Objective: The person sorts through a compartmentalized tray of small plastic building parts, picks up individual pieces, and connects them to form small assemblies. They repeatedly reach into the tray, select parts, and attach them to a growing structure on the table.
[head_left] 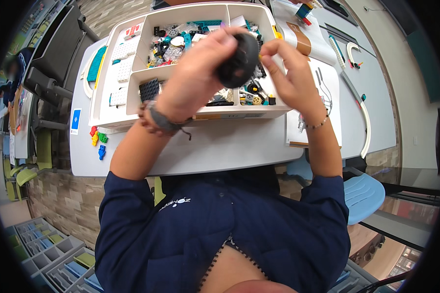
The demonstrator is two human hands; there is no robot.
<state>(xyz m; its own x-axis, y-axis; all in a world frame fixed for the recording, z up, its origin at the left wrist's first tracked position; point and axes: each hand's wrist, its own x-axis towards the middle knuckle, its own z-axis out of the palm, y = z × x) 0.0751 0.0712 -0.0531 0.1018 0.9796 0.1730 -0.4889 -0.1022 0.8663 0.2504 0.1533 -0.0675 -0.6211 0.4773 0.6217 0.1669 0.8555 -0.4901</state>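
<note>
My left hand [196, 71] is closed round a black wheel [240, 61], held above the white sorting tray [215, 115]. Close by on the right, my right hand [294, 78] pinches a small yellow piece [260, 57] at the wheel's side. Fingers hide most of that piece, so its shape cannot be made out. Below both hands, the tray's compartments hold loose building pieces [173, 46] in black, white, teal and grey. A dark studded plate [149, 90] lies in the front compartment, beside my left wrist.
An open instruction booklet [322, 80] lies right of the tray. White curved pieces [365, 129] rest farther right. Several small coloured figures [99, 136] stand near the table's left front. A blue chair [363, 195] is at the right. Another person [18, 73] is at the far left.
</note>
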